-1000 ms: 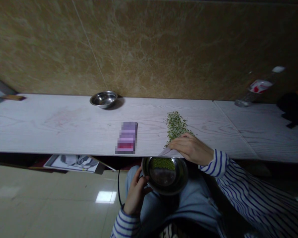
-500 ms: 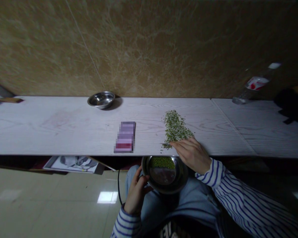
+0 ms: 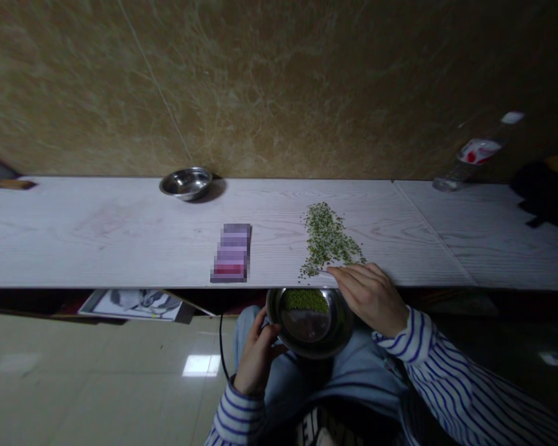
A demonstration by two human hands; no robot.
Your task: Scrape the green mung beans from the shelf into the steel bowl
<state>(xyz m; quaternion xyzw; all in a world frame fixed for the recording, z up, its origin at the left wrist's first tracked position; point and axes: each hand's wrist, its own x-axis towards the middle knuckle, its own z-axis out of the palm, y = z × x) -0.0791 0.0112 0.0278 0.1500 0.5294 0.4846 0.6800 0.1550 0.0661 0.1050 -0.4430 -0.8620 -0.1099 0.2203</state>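
Many tiny grains [image 3: 322, 238] (green, loose) speckle the tabletop [image 3: 274, 248].

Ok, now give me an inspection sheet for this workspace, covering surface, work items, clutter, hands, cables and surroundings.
Surface: pale wood-grain counter, scattered green grains toward its front edge.
Work items: larger metal bowl below the edge, partly filled with similar grains.
Clutter: pixelated purple slab, smaller metal bowl, capped bottle, dark object far right.
Hands: left hand grips the larger metal bowl's rim; right hand pinches a thin strip, details unclear.
Cables: one dark cable hangs below the counter.
Surroundings: brown marbled wall, glossy tiled floor.
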